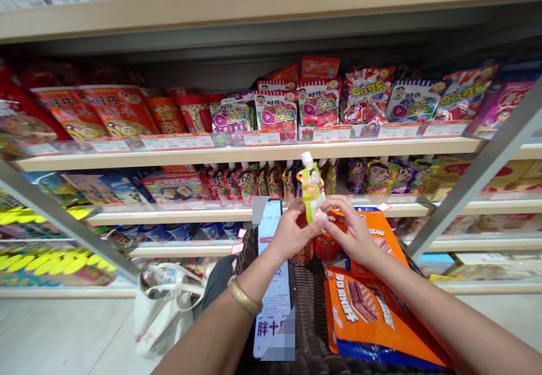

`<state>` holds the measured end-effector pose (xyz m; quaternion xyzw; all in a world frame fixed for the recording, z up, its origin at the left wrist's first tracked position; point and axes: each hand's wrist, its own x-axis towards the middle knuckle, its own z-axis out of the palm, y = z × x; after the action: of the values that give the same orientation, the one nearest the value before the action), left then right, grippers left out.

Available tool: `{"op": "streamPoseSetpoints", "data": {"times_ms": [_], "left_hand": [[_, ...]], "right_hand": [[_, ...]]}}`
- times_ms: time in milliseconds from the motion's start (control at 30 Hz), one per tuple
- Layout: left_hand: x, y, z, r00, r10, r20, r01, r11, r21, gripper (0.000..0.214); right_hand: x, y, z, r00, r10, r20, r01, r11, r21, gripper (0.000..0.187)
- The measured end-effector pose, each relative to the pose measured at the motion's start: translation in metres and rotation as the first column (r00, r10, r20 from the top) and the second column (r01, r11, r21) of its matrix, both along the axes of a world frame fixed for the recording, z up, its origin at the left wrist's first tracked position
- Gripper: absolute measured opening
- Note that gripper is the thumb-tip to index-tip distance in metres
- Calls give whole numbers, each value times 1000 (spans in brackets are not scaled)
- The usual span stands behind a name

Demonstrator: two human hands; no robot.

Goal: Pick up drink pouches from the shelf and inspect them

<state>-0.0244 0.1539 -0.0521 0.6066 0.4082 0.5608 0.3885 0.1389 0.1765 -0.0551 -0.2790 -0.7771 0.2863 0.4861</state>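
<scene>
Both my hands hold one small yellow-green spouted pouch [313,186] with a white cap, upright above a dark woven basket [309,313]. My left hand [294,231] grips its lower left side, a gold bracelet on that wrist. Fingers of my right hand [349,231] are closed on its lower right side. Under the hands, partly hidden, sit red-orange containers [328,248]. Orange snack bags [368,307] lie on the basket's right side. A phone [273,284] with a lit screen lies along its left side.
Shelves rise ahead, with a wooden shelf edge [254,153] above the pouch. Colourful candy bags [277,109] line one shelf, and similar spouted pouches [245,180] stand below. A white cloth bag [163,307] rests on the floor at left. Slanted metal posts [470,171] flank the shelves.
</scene>
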Motion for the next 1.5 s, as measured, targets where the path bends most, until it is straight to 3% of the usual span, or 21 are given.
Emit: {"op": "streamPoseSetpoints", "data": {"times_ms": [167, 300, 967, 1500], "left_hand": [[1, 3, -6, 977, 22, 213, 7, 991, -134, 52], [2, 6, -9, 939, -9, 345, 45, 995, -94, 50], [-1, 9, -12, 934, -25, 356, 46, 998, -51, 41], [0, 6, -10, 934, -29, 355, 60, 995, -77, 42]], "right_hand": [[0, -2, -1, 994, -24, 102, 11, 992, 128, 35], [2, 0, -3, 996, -42, 81, 26, 981, 195, 28], [4, 0, -6, 993, -49, 107, 16, 959, 284, 37], [3, 0, -6, 990, -86, 110, 55, 964, 262, 34]]}}
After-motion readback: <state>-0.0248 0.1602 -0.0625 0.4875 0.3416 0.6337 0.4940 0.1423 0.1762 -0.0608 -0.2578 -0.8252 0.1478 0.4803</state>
